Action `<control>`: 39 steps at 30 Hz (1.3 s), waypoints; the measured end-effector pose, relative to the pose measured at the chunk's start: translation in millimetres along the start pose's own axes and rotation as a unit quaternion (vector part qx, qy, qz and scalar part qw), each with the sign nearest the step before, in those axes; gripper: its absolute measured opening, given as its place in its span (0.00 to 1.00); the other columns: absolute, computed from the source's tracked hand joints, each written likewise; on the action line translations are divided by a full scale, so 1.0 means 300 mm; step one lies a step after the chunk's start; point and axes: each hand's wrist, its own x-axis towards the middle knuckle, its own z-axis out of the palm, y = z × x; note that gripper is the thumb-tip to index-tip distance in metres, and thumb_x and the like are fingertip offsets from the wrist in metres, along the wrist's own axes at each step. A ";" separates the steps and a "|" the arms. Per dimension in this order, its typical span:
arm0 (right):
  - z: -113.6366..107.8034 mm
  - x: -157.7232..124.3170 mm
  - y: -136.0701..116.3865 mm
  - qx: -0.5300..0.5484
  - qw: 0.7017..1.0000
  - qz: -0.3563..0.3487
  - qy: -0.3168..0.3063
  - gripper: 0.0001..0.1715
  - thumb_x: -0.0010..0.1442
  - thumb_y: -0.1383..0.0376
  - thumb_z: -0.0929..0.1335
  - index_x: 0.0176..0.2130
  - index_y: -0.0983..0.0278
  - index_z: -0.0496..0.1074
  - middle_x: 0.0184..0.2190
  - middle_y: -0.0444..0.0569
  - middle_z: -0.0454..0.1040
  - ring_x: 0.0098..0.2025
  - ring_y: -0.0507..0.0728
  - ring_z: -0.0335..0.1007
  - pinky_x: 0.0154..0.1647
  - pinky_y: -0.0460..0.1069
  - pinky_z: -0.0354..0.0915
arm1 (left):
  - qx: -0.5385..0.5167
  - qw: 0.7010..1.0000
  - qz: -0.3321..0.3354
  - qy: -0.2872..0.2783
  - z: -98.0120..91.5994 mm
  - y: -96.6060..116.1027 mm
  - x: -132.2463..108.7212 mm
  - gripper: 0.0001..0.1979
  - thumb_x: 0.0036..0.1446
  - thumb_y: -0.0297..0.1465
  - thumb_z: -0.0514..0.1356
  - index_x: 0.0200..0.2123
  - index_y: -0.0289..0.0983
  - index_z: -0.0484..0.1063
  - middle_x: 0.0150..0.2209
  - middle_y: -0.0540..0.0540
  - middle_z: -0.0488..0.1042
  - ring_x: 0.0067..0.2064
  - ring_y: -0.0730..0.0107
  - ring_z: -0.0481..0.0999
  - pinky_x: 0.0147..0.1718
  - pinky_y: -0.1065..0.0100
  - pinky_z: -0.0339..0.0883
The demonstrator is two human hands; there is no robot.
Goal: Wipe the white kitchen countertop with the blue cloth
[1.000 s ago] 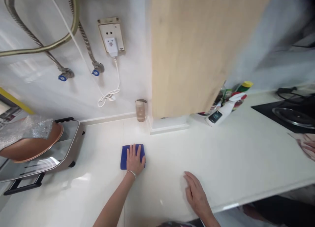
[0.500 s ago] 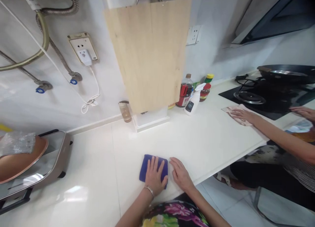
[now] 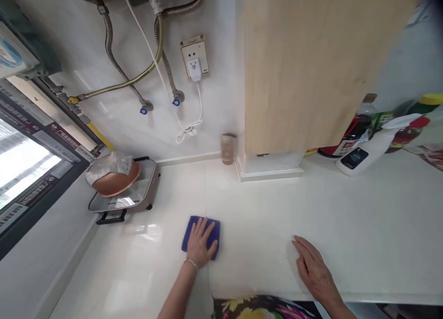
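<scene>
Leftward across the counter [image 3: 254, 227], your left hand [image 3: 200, 248] has slid the blue cloth [image 3: 214, 236] since the earlier frame, fingers spread flat on top, likely to press it evenly, while your right hand [image 3: 314, 270], fingers loosely extended, stays well apart.

The camera rides on the head of the person over there at the white countertop [image 3: 256, 208], so close above it that the wearer's floral garment [image 3: 263, 312] shows between five and six o'clock. It faces forward and down toward the white wall [image 3: 221, 88], with the left hand [image 3: 199, 245] nearby between six and seven and the right hand [image 3: 313, 270] between four and five. Its wide sweep runs from the window [image 3: 24, 167] at nine to the spray bottle [image 3: 367, 148] at three.
</scene>
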 end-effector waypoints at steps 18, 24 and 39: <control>-0.012 0.093 -0.076 -0.032 0.996 0.084 0.023 0.33 0.59 0.75 0.57 0.60 0.58 0.63 0.61 0.51 0.65 0.65 0.58 0.58 0.65 0.60 0.62 | 0.059 0.935 -0.345 0.052 -0.011 -0.521 0.482 0.38 0.60 0.50 0.37 0.66 0.37 0.55 0.68 0.35 0.55 0.69 0.47 0.50 0.63 0.42 0.47; -0.030 0.113 -0.084 0.017 0.995 0.102 0.012 0.35 0.55 0.77 0.58 0.60 0.60 0.64 0.61 0.52 0.65 0.65 0.58 0.56 0.67 0.61 0.59 | 0.076 0.932 -0.350 0.051 -0.024 -0.394 0.483 0.45 0.56 0.54 0.32 0.65 0.31 0.58 0.66 0.29 0.58 0.66 0.40 0.54 0.61 0.41 0.48; -0.078 0.118 -0.028 0.221 0.936 0.248 0.114 0.32 0.62 0.67 0.57 0.64 0.59 0.52 0.54 0.56 0.71 0.55 0.58 0.70 0.58 0.59 0.67 | 0.015 0.996 0.026 0.078 0.231 0.621 0.354 0.32 0.60 0.41 0.45 0.64 0.30 0.59 0.67 0.29 0.56 0.70 0.43 0.46 0.64 0.37 0.45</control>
